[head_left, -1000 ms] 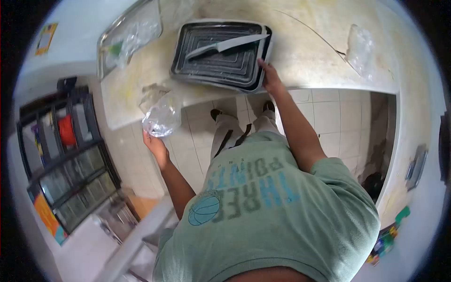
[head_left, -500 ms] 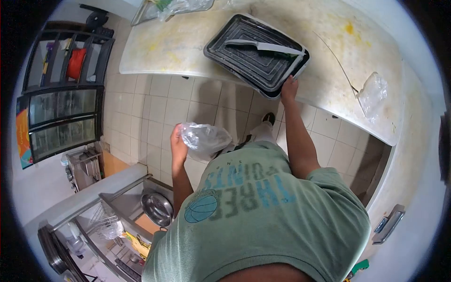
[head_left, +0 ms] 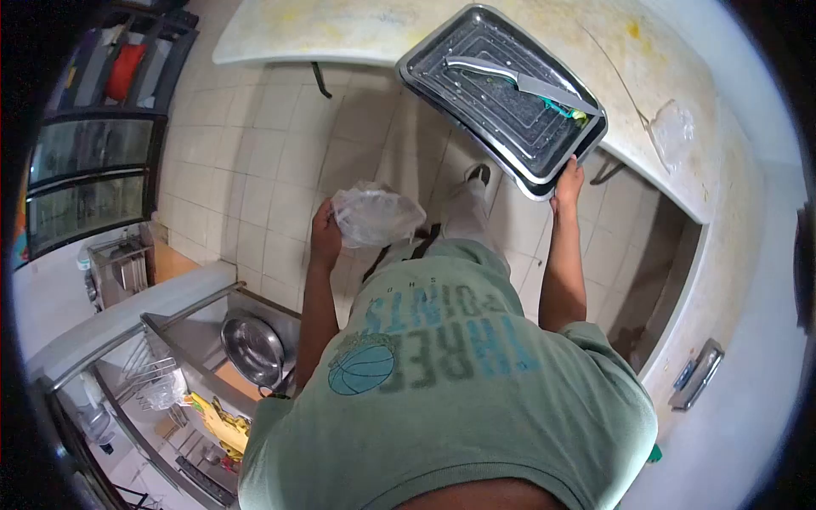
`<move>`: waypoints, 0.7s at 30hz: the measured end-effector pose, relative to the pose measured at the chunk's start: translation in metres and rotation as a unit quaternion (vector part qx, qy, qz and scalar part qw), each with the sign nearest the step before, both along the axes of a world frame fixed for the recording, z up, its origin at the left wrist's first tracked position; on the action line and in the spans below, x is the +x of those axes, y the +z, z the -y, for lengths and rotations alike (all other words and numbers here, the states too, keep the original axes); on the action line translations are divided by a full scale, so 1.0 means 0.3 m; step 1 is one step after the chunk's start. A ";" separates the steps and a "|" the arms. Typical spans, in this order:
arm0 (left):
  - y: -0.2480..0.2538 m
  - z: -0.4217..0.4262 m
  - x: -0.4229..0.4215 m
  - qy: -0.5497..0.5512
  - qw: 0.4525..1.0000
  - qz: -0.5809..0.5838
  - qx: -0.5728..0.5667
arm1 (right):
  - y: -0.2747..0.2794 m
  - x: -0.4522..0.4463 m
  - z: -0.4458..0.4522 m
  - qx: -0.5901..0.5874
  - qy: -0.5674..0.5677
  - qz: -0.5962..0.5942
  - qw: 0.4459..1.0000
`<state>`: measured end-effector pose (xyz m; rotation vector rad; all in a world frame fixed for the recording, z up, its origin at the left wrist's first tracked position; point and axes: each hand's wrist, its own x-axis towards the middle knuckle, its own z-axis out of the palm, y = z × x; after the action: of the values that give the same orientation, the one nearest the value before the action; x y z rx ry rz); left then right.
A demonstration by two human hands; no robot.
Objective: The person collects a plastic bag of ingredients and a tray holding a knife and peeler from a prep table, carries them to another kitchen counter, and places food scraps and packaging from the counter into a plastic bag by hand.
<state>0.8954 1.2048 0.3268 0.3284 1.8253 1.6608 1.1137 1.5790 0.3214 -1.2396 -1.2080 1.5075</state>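
Observation:
A clear plastic bag (head_left: 378,212) hangs from my left hand (head_left: 324,235), whose fingers are closed on its edge above the floor. My right hand (head_left: 568,183) grips the near right corner of a black rectangular tray (head_left: 484,110). That tray appears stacked on another, and its near side reaches out past the table edge. Lying across the tray is a knife (head_left: 523,83), its handle toward the left and its blade toward the right corner. Small green scraps (head_left: 557,108) show beneath the blade.
The pale, yellow-stained table (head_left: 340,30) runs along the far side and bends down the right. Another clear plastic bag (head_left: 673,136) lies on it. A steel bowl (head_left: 252,347) sits at the lower left, near a rack. Black shelving (head_left: 98,161) stands at far left.
The tray with the knife has come off the tabletop toward the near right and now overhangs the edge more. My left hand still has the bag. The whole view has shifted.

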 end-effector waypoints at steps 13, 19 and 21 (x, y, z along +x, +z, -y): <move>-0.161 0.342 0.302 -0.070 0.987 0.133 -0.058 | 0.281 0.494 0.649 -0.013 0.066 0.049 0.997; -0.205 0.443 0.591 -0.019 0.988 0.140 0.059 | 0.348 0.662 0.742 -0.047 0.148 0.059 0.986; -0.224 0.428 0.725 0.026 0.985 0.145 0.084 | 0.341 0.747 0.726 -0.063 0.161 0.035 0.984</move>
<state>1.1130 1.0763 0.2595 0.1027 1.4949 1.7981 1.3379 1.3613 0.4237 -1.2306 -1.4311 1.8105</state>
